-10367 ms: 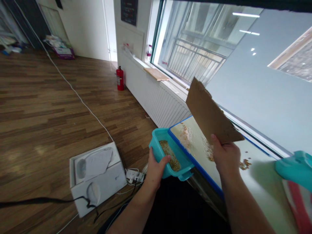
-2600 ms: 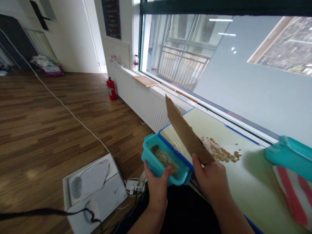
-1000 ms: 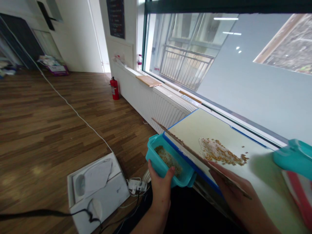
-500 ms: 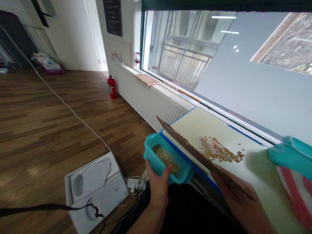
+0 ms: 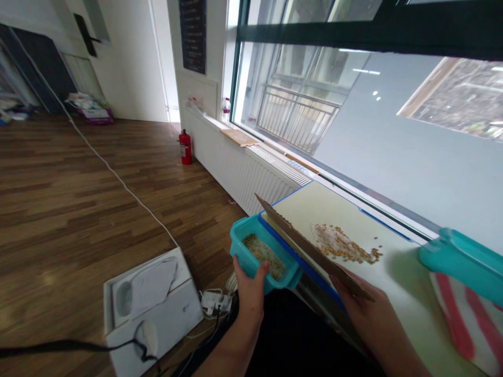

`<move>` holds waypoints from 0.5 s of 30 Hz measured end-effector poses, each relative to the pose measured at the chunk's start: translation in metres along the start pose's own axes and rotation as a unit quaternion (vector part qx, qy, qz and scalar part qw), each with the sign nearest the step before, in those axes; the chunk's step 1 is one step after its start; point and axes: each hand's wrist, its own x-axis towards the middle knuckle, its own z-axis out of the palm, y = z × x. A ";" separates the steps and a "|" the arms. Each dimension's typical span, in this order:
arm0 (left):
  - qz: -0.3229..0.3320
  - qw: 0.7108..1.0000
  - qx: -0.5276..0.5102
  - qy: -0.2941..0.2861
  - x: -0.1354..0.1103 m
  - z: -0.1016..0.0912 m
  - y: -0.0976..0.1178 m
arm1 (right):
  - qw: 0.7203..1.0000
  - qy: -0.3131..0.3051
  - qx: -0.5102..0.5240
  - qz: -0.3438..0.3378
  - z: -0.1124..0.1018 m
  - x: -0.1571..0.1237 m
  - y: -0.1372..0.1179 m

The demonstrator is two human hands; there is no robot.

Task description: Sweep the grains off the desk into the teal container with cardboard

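My left hand (image 5: pixel 251 285) grips the near wall of a teal plastic tub (image 5: pixel 240 256), thumb over the rim. The tub sits against the table's blue edge, slightly below the top, with mixed grains (image 5: pixel 264 255) over its bottom. In my right hand (image 5: pixel 359 306) is a piece of brown cardboard (image 5: pixel 301 242), held on edge along the near side of the pale tabletop (image 5: pixel 396 303). Just beyond the cardboard lies a spread of yellow kernels and white grains (image 5: pixel 341 243), with a few loose kernels to its right. The fingers of my right hand are partly hidden behind the cardboard.
A second teal tub (image 5: pixel 463 262) and a red-and-white striped cloth (image 5: pixel 459 314) are at the table's right. A radiator (image 5: pixel 239 178) runs below the window. On the floor are a white box (image 5: pixel 157 309), a power strip (image 5: pixel 216 302), cables and a fire extinguisher (image 5: pixel 185 147).
The camera view has shifted, so the scene sits a little lower. Both hands keep their holds on the tub and the cardboard, and the grain pile looks much the same.
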 end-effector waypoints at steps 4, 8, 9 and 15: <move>0.008 0.999 0.033 0.017 -0.004 0.000 0.003 | 0.999 -0.019 0.023 0.011 0.004 -0.007 -0.002; -0.011 1.000 0.027 0.009 -0.013 0.004 0.006 | 1.000 0.008 0.017 0.025 0.002 -0.006 -0.004; -0.018 1.000 0.023 0.005 -0.015 0.005 0.005 | 0.999 0.012 0.010 0.029 0.002 -0.006 -0.004; -0.041 0.999 0.028 -0.005 -0.027 0.009 -0.003 | 1.000 -0.007 0.009 0.020 0.000 -0.011 -0.008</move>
